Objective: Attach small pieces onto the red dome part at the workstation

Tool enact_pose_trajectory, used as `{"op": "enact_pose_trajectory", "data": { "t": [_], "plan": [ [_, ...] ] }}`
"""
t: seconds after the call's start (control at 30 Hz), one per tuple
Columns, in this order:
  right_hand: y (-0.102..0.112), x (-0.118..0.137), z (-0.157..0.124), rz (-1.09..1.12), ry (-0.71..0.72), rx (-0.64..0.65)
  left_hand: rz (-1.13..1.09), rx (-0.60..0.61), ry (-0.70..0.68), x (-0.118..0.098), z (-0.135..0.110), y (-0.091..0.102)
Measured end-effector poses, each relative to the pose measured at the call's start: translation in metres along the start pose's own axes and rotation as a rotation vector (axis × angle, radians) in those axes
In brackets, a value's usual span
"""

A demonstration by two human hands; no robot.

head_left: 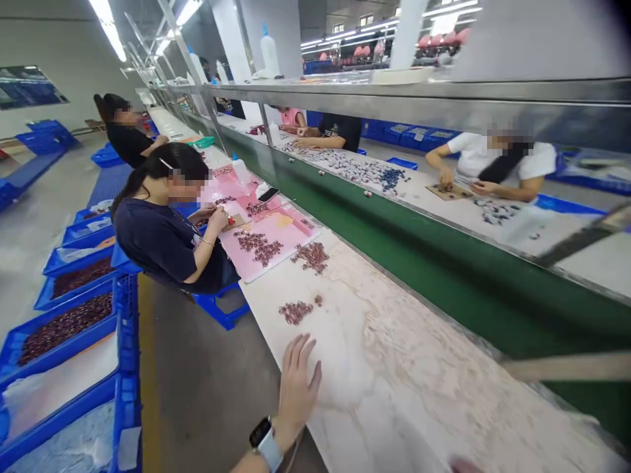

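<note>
My left hand (296, 391), wearing a smartwatch (263, 441) on the wrist, lies with fingers apart at the near edge of a long white marble-patterned bench top (409, 348). It holds nothing. The nearest thing to it is a small heap of reddish-brown beads (296, 313), a little farther along the bench. A larger heap (311, 257) lies beyond that, beside a pink mat (290, 231). Only a fingertip of my right hand (466, 467) shows at the bottom edge, over the bench top.
A seated co-worker (167, 223) works at the pink mat, with a phone on it. Blue crates of dark beads (66, 325) stand on the floor at left. A green-sided divider with a steel shelf (419, 95) runs along the bench, with more workers beyond.
</note>
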State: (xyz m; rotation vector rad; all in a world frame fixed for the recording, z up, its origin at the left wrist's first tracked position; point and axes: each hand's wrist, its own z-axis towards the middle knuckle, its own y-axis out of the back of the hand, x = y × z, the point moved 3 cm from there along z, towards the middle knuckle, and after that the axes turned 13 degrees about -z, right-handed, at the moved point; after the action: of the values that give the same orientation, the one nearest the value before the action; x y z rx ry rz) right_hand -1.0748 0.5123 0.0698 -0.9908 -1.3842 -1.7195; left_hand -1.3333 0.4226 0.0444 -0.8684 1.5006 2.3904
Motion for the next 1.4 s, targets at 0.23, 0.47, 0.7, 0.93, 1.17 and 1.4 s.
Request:
{"op": "enact_pose_trajectory", "data": {
  "t": [0.23, 0.47, 0.7, 0.93, 1.17, 1.4],
  "plan": [
    [-0.214, 0.065, 0.102, -0.2, 0.417, 0.256, -0.054, 0.35, -0.321, 0.083, 0.164, -0.014],
    [-0.354, 0.107, 0.173, -0.369, 0.544, 0.371, -0.074, 0.258, -0.27, 0.138, 0.216, 0.008],
    [-0.413, 0.102, 0.197, -0.453, 0.561, 0.376, 0.015, -0.053, 0.117, 0.246, 0.305, 0.059],
    [-0.414, 0.105, 0.18, -0.374, 0.664, 0.476, -0.065, 0.205, 0.041, 0.261, 0.324, 0.047],
    [-0.391, 0.109, 0.131, -0.338, 0.649, 0.556, -0.101, 0.27, 0.028, 0.215, 0.275, 0.046],
    [-0.37, 0.104, 0.104, -0.404, 0.526, 0.445, -0.004, 0.085, 0.158, 0.19, 0.202, 0.053]
  ]
}}
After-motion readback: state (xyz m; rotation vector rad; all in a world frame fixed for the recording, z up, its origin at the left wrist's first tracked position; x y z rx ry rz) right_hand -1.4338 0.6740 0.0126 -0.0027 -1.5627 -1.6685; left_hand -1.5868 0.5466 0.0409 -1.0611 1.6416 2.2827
